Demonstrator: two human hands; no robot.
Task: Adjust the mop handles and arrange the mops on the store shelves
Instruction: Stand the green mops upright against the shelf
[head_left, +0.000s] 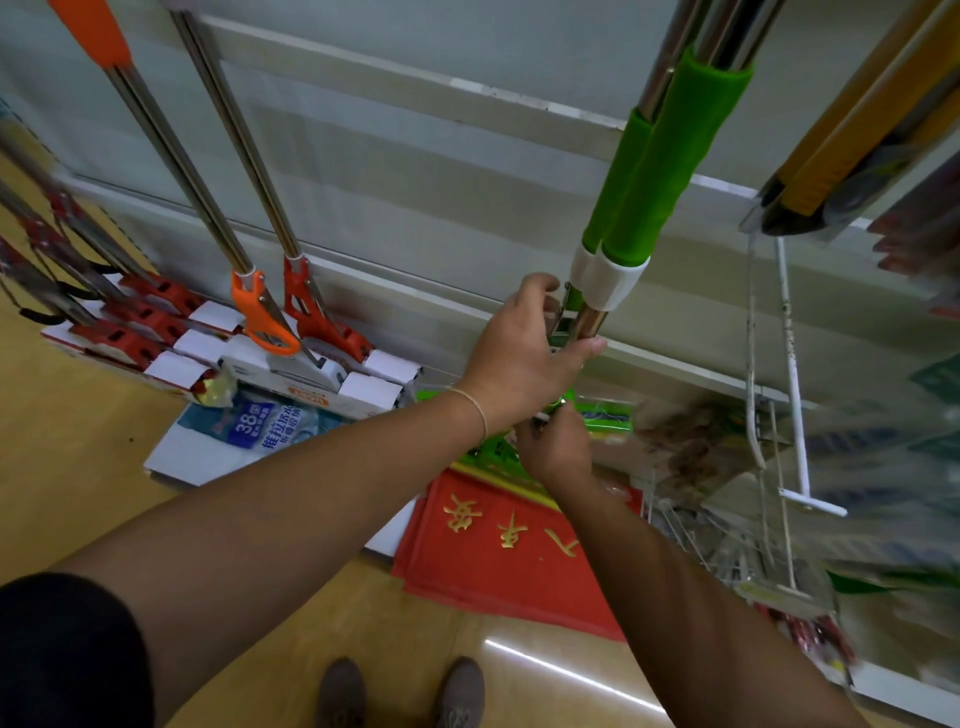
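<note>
Two steel mop handles with green foam sleeves (654, 171) and white collars (613, 280) lean against the grey shelf back. My left hand (524, 353) grips the bare steel pole (587, 325) just under the collars, thumb across it. Lower down, my right hand (558, 447) pinches a green part of the mop (605, 421) near its head; what the fingers hold is partly hidden. To the left stand other mops with orange and red brackets (265, 317), their heads on the low shelf.
Boxed mop heads (171, 332) line the base shelf (171, 467) at left, with a blue pack below. A red mat with gold characters (498, 540) lies by my feet. Yellow-handled tools (831, 145) hang at right above white wire racks (789, 395).
</note>
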